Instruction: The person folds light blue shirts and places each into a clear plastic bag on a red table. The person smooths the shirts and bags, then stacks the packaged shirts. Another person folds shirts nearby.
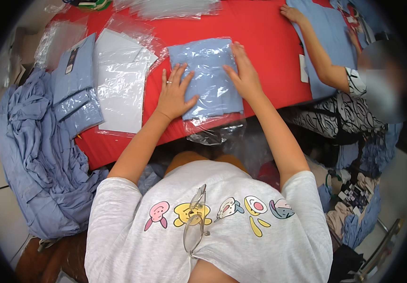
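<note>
A folded blue garment in a clear plastic bag (209, 82) lies flat on the red-covered table (269, 42) in front of me. The bag's loose open-looking end (215, 129) hangs past the near table edge. My left hand (177, 92) rests on the left side of the bag, fingers spread and a ring on one of them. Along the right edge lies my right hand (247, 75), fingers stretched out and thumb on the plastic. Neither hand grips anything.
White sheets (121, 89) in clear plastic lie to the left, beside bagged blue garments (76, 80). A heap of blue cloth (33, 155) hangs at the far left. Clear bags (175, 8) lie at the back. A co-worker's hand (292, 14) touches blue cloth (326, 52) at right.
</note>
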`<state>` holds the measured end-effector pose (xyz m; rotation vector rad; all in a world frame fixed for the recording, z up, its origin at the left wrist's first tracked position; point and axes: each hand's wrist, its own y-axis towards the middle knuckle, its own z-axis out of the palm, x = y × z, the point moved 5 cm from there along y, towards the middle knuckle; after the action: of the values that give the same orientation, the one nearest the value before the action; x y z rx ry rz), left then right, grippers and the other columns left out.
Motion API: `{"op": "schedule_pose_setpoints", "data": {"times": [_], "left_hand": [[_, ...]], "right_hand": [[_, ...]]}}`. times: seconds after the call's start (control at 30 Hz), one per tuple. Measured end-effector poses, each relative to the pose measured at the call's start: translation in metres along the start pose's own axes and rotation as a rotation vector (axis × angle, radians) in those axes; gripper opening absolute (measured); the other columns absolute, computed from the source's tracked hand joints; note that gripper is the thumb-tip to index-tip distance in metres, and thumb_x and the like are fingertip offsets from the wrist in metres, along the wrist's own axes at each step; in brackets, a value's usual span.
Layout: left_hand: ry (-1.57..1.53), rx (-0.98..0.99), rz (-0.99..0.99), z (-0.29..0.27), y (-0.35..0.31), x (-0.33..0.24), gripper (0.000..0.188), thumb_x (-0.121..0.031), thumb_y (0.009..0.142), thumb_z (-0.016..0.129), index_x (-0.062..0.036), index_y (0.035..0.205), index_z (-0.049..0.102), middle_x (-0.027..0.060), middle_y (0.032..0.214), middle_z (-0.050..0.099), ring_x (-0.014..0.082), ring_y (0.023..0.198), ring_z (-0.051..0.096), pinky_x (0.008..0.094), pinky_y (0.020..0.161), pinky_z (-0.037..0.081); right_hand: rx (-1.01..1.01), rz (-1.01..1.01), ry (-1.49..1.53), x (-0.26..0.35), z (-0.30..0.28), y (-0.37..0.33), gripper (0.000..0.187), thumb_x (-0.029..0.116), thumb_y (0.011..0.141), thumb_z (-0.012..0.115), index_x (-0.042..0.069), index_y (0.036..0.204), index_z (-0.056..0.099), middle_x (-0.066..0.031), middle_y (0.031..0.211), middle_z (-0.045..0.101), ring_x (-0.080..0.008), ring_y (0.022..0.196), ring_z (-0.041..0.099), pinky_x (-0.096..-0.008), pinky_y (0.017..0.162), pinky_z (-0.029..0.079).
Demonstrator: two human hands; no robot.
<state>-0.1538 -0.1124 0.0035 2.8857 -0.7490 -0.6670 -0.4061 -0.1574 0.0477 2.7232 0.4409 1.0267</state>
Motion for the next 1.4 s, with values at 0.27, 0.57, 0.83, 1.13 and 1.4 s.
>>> {"op": "schedule_pose_setpoints", "data": {"times": [0.27, 0.57, 0.83, 1.13, 1.4], "left_hand": [[-0.008, -0.006, 0.251, 0.019, 0.027, -0.086, 0.070, -0.052, 0.102, 0.063, -0.0349, 0.167, 0.044, 0.0104, 0.181, 0.021, 0.0394, 0.166, 0.018, 0.0653, 0.132, 0.012], [0.015, 0.060, 0.247, 0.033, -0.004, -0.084, 0.077, -0.059, 0.097, 0.067, -0.0288, 0.164, 0.048, 0.0113, 0.179, 0.027, 0.0385, 0.165, 0.023, 0.0636, 0.133, 0.013], [-0.087, 0.225, 0.051, -0.001, -0.145, -0.087, 0.082, -0.044, 0.088, 0.081, -0.0208, 0.161, 0.050, 0.0113, 0.176, 0.032, 0.0354, 0.166, 0.023, 0.0614, 0.134, 0.012], [-0.099, 0.031, 0.019, 0.002, -0.102, -0.093, 0.078, -0.046, 0.097, 0.072, -0.0278, 0.167, 0.043, 0.0082, 0.181, 0.024, 0.0361, 0.167, 0.019, 0.0616, 0.134, 0.012], [0.259, 0.141, 0.284, 0.053, -0.016, -0.095, 0.064, -0.062, 0.106, 0.051, -0.0486, 0.167, 0.036, -0.0007, 0.182, 0.019, 0.0297, 0.168, 0.018, 0.0643, 0.135, 0.010]], "right_hand": [[0.249, -0.201, -0.388, 0.005, -0.066, -0.198, 0.065, 0.003, 0.091, 0.068, 0.021, 0.153, 0.060, -0.0162, 0.171, 0.042, -0.0344, 0.156, 0.044, -0.0476, 0.123, 0.042], [0.441, -0.453, -0.320, 0.028, -0.026, -0.201, 0.013, 0.009, 0.091, 0.069, 0.008, 0.103, 0.071, -0.0139, 0.158, 0.058, -0.0303, 0.149, 0.051, -0.0470, 0.119, 0.045], [0.404, -0.413, -0.159, 0.015, -0.043, -0.195, 0.013, 0.008, 0.088, 0.074, 0.007, 0.100, 0.073, -0.0089, 0.131, 0.072, -0.0293, 0.129, 0.064, -0.0452, 0.108, 0.051], [0.418, -0.395, -0.088, 0.023, -0.063, -0.173, 0.010, 0.009, 0.087, 0.080, 0.006, 0.096, 0.077, -0.0059, 0.116, 0.077, -0.0268, 0.113, 0.070, -0.0418, 0.098, 0.056], [0.321, -0.449, -0.137, 0.031, -0.075, -0.183, 0.007, 0.010, 0.092, 0.076, 0.006, 0.097, 0.074, -0.0076, 0.125, 0.074, -0.0291, 0.119, 0.069, -0.0420, 0.099, 0.055]]}}
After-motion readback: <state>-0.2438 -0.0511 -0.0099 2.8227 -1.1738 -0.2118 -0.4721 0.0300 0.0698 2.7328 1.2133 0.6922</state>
